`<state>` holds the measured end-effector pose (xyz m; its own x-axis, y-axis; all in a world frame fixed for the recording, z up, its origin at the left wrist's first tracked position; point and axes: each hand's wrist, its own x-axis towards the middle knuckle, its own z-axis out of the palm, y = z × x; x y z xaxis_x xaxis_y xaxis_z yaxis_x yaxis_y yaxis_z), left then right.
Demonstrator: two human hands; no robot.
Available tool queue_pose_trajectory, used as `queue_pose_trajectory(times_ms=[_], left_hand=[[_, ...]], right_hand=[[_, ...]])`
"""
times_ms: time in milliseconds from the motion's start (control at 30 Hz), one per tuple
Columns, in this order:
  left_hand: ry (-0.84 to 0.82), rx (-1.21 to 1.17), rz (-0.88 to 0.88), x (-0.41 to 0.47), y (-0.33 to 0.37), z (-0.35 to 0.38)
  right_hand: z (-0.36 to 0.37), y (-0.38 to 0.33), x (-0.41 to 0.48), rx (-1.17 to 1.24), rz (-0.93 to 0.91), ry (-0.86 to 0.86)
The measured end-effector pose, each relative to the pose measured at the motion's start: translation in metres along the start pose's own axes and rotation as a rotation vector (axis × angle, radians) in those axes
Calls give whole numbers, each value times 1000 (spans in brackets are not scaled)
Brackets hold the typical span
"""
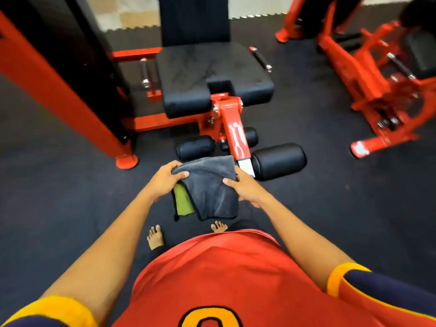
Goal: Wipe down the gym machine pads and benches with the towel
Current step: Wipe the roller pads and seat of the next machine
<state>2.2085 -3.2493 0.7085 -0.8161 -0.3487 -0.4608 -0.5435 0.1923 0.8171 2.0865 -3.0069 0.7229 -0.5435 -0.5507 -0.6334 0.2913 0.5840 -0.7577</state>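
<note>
- Two hands hold the towel [212, 192] spread between them, in front of the seat [212, 76] and clear of it.
- Left hand [165, 179]: fingers curl over one upper corner of the towel, with the thumb on top of the cloth.
- Right hand [245, 188]: thumb and fingers pinch the opposite edge; the hold looks light.
- Towel: grey, with a green face showing underneath. Its lower part hangs free and touches no pad.
- Seat: dull smears on its top suggest it is not yet wiped. The backrest [194, 20] stands behind the seat, and the rollers [278, 160] lie below its front edge.
- Step in hand, as judged: folding the cloth into a flat pad. Fold it square with a clean face outward, press with a flat palm, and wipe the seat from back to front in overlapping strokes.
</note>
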Motion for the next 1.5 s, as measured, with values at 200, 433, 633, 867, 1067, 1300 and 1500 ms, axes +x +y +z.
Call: queue_pose_trajectory(times_ms=[200,433,633,867,1067,1300,1500], left_hand=[[-259,161,112,27,9,-30],[-523,414,124,39,9,-25],[-635,520,131,40,21,0],[-684,621,108,63,28,-1],[-707,648,102,80,21,-6],[-791,706,71,109,14,-14],[-795,562,158,144,25,-12]], right_hand=[[69,35,-17,245,31,495],[114,46,-52,366,125,768],[113,57,-69,426,166,858],[100,51,-43,381,220,887],[76,30,6,135,367,973],[92,7,60,142,392,1119],[134,-18,98,331,442,1259]])
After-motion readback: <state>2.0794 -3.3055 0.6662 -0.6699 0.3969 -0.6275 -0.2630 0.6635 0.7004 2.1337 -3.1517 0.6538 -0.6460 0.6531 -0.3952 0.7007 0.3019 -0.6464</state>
